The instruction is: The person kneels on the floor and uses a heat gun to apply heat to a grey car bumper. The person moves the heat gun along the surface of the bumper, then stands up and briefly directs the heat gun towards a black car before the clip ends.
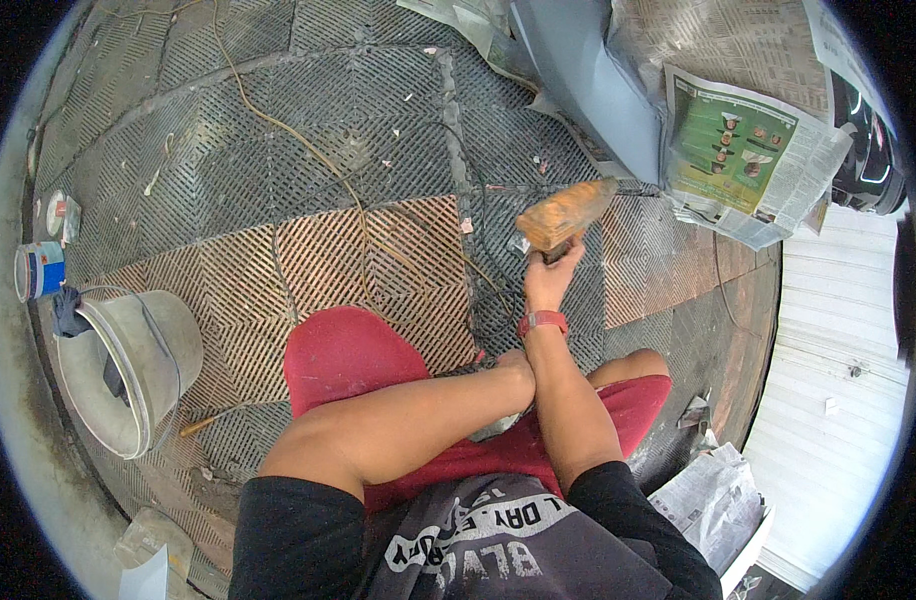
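Observation:
My right hand (550, 275), with a red watch on its wrist, is closed round the narrow end of a worn orange-brown wedge-shaped tool (566, 214); its exact kind does not show. The tool is held above the mat, just short of a curved blue-grey panel (608, 95), with a visible gap between them. My left arm lies across my lap, and my left hand (516, 372) is bent down beside my right forearm. Its fingers are hidden, so what they do or hold cannot be seen.
Newspaper sheets (743, 150) cover the area beside the panel. A tan cord (328, 165) runs over the ribbed floor mats (208, 240). At left stand a white bucket (173, 335) and a blue can (46, 270). Crumpled newspaper (713, 505) lies at lower right.

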The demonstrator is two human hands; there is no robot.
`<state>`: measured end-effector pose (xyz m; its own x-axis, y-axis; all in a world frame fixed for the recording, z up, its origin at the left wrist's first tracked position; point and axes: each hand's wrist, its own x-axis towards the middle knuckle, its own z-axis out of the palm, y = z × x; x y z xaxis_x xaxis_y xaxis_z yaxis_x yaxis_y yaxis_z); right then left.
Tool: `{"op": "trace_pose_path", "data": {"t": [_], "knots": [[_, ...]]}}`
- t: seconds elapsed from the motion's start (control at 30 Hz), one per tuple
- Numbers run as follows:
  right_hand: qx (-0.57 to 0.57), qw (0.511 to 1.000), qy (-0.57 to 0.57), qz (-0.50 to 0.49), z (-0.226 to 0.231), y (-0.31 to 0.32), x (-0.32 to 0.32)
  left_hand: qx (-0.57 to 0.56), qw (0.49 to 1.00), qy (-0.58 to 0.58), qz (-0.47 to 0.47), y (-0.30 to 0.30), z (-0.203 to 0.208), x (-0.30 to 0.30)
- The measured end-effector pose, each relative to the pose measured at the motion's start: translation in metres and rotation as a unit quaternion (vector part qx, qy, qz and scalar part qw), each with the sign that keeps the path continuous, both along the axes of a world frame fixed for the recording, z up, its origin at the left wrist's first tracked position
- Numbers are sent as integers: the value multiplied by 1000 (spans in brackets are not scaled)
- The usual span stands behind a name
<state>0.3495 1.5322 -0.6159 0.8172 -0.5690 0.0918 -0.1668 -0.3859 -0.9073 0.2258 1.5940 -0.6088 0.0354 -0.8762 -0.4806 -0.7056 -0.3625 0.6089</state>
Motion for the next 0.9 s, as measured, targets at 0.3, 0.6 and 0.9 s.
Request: {"op": "trace_pose_path", "data": {"t": [0.3,0.6,0.9], "knots": [[-138,977,37,155,9,54,27,61,994,80,52,32,26,26],[-94,971,24,217,36,87,86,-60,987,-53,142,48,23,53],[-91,963,-23,252,89,105,129,-146,955,-73,248,67,66,96]]}}
